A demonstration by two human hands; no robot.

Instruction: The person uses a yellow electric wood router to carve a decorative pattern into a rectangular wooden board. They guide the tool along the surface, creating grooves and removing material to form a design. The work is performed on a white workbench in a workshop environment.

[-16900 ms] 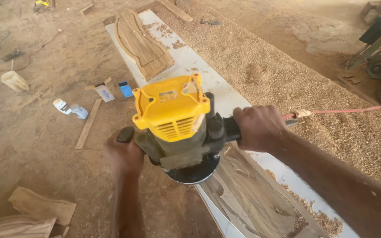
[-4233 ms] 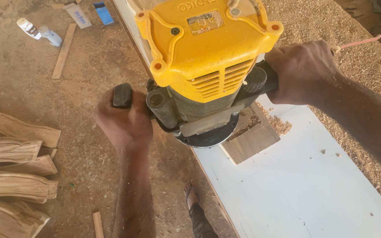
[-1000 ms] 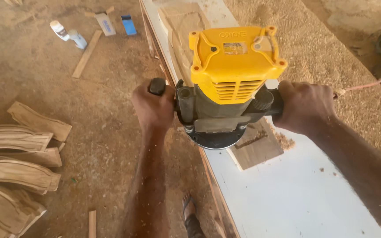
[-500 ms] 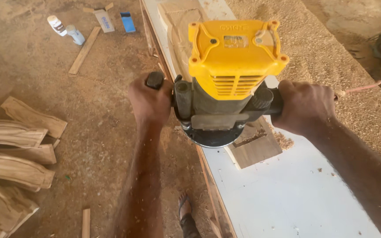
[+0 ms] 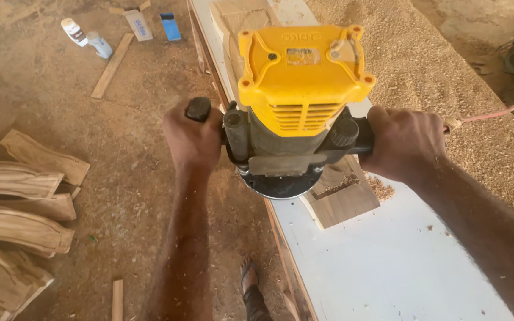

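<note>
Router [image 5: 295, 113] sits on wood piece [image 5: 343, 196] atop board [image 5: 388, 261]; curved wooden pieces [image 5: 19, 208] lie on floor, left

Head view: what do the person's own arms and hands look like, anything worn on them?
Both hands are bare: no gloves, rings or watch on the left hand or the right hand. Both forearms are bare too, with no sleeve in view as far as the frame shows. A light dusting of sawdust seems to cling to them.

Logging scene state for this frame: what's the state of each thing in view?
Yellow-topped black router: upright, base on the wood piece.
Left hand: closed on router's left handle.
Right hand: closed on right handle.
Brown wood piece: flat on the bench, groove cut.
White bench board: dusted with sawdust.
Curved wood pieces: stacked on floor.
</note>
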